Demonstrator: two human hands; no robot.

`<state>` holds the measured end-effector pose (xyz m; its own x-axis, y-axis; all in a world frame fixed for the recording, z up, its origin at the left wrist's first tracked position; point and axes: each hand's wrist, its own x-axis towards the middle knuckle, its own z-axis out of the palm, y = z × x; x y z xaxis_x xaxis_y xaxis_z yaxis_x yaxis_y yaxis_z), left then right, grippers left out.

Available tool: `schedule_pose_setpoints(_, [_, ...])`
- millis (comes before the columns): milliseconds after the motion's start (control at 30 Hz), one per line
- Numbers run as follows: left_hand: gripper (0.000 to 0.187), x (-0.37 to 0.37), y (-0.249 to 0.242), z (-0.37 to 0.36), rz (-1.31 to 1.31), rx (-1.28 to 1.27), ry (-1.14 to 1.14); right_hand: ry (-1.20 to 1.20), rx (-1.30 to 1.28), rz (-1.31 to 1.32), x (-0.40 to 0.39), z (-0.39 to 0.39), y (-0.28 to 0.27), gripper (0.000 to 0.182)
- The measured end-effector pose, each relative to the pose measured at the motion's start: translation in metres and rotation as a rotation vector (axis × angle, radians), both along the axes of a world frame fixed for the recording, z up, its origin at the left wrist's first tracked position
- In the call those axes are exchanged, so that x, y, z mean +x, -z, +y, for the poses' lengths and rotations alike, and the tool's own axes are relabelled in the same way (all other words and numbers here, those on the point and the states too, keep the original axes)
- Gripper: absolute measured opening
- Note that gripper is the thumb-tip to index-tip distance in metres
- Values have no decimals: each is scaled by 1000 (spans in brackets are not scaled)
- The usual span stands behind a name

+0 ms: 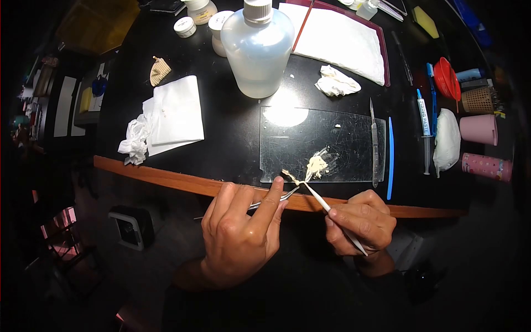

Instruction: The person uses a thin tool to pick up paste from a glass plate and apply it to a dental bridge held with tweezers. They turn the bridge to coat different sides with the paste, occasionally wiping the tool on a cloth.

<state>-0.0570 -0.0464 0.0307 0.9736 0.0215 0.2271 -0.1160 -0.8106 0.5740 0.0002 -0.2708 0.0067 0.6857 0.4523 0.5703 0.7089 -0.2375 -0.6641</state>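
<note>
My left hand (240,227) is closed on curved metal forceps (286,195), partly covered by my fingers. A small, knobbly cream-coloured piece (291,177) is at the forceps' tips, over the table's front edge. My right hand (362,224) pinches a slim white pointed tool (319,200), and its tip meets the cream piece or lies right beside it. Just beyond, a scratched glass slab (282,145) carries a smeared mound of cream paste (316,166). A metal scalpel (375,146) lies along the slab's right side.
Behind the slab stands a large translucent bottle (258,52). Folded white tissues (177,113) lie left, a crumpled tissue (337,81) behind. A blue strip (391,157), a labelled paste syringe (423,127) and pink cups (479,129) are right. Wooden edging (160,176) borders the black table.
</note>
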Motion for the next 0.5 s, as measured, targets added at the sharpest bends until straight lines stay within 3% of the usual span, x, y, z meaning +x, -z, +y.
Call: schedule_pose_setpoints(500, [31, 1, -3, 0, 24, -17, 1, -8, -10, 11, 0, 2, -1, 26])
